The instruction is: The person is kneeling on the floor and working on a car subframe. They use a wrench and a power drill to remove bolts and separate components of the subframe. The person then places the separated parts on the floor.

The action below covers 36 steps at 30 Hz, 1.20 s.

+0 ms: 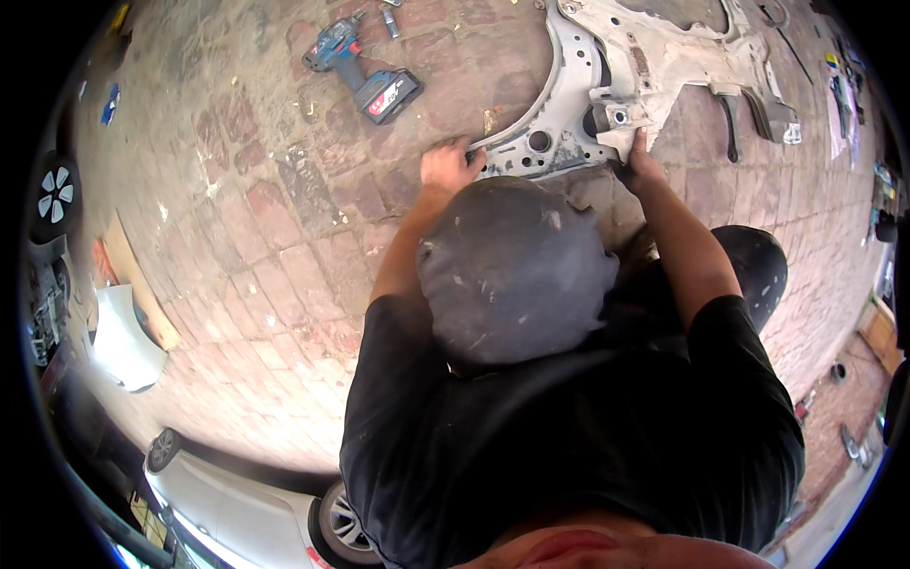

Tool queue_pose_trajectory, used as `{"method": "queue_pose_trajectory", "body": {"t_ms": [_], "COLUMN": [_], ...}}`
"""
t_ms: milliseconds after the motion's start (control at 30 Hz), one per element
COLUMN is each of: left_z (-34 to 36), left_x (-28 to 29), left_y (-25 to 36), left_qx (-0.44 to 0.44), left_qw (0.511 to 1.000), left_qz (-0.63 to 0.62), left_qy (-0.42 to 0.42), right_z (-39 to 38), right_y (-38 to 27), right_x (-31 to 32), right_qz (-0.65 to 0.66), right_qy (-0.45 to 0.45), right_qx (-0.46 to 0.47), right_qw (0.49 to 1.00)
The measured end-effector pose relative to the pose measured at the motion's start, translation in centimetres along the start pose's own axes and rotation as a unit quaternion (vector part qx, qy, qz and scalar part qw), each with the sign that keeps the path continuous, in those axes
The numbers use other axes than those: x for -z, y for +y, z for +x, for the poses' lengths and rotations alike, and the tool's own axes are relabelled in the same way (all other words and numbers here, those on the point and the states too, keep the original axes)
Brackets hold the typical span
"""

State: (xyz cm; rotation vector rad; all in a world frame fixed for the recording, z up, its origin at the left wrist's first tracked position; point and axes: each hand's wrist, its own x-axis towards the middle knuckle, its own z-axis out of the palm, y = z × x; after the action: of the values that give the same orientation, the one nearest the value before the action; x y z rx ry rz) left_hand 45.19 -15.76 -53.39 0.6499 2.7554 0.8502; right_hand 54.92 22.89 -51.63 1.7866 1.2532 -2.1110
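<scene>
I see white characters [390, 96] on the battery [403, 88] of the drill [334, 47]; the white label [791, 134] on the frame [675, 68] is unreadable.

The left hand [451, 166] touches the left end of a pale metal frame [664, 62] on the brick floor [275, 218]; the right hand [645, 173] grips its near edge. A blue cordless drill [347, 66] lies beyond the left hand.
</scene>
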Motion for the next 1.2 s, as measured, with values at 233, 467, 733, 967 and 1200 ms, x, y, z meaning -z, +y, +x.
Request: {"method": "queue_pose_trajectory", "body": {"t_ms": [233, 467, 733, 967, 1200], "left_z": [0.0, 0.1, -1.3, -2.5, -2.3], "left_x": [-0.1, -0.7, -2.4, -3.8, -4.9], "left_y": [0.2, 0.4, 0.7, -1.6, -4.5], "left_qx": [0.015, 0.044, 0.064, 0.121, 0.079], "left_qw": [1.000, 0.996, 0.989, 0.982, 0.988], "left_qz": [0.021, 0.022, 0.038, -0.004, 0.012], "left_qy": [0.017, 0.068, 0.129, 0.144, 0.131], "right_z": [-0.3, 0.3, -0.5, -0.8, -2.2], "right_y": [-0.2, 0.3, -0.1, 0.0, -0.5], "right_x": [-0.8, -0.5, -0.8, -1.1, -1.5], "right_qz": [-0.010, 0.009, -0.026, -0.030, -0.092], "right_qy": [-0.010, -0.024, 0.026, 0.034, 0.054], "right_qx": [-0.021, -0.014, -0.003, -0.002, 0.004], "right_qw": [1.000, 1.000, 0.999, 0.999, 0.994]}}
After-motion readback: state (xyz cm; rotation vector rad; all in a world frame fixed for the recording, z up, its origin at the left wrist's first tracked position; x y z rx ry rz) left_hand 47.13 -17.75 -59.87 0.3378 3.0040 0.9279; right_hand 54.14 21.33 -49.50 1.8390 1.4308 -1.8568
